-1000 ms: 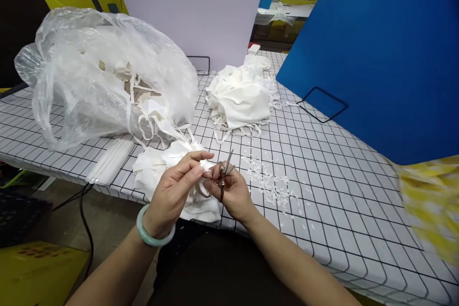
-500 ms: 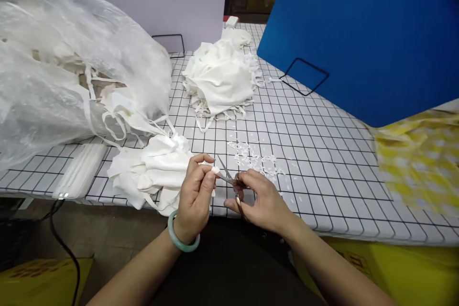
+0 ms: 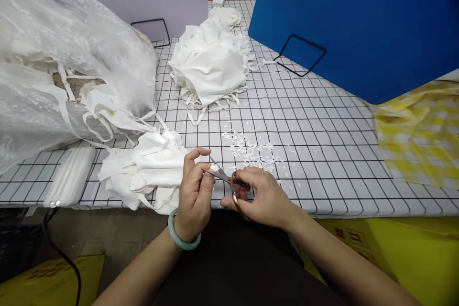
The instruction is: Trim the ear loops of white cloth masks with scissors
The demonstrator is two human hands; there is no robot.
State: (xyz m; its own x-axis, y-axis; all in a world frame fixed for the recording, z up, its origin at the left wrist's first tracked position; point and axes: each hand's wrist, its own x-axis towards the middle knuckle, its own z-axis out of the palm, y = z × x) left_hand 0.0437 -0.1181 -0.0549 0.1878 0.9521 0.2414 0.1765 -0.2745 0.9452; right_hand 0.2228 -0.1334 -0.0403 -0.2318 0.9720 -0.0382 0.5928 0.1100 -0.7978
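Left hand point(image 3: 193, 189) pinches a white strap end point(image 3: 214, 169) from the mask bundle point(image 3: 143, 169) at the surface point(image 3: 322, 153) edge; right hand point(image 3: 263, 196), closed around small scissors point(image 3: 225, 179), trims it. Snipping appears underway; clippings point(image 3: 254, 153) lie just beyond.

Single head-worn view, looking forward and down, close over the table edge point(image 3: 322, 208)
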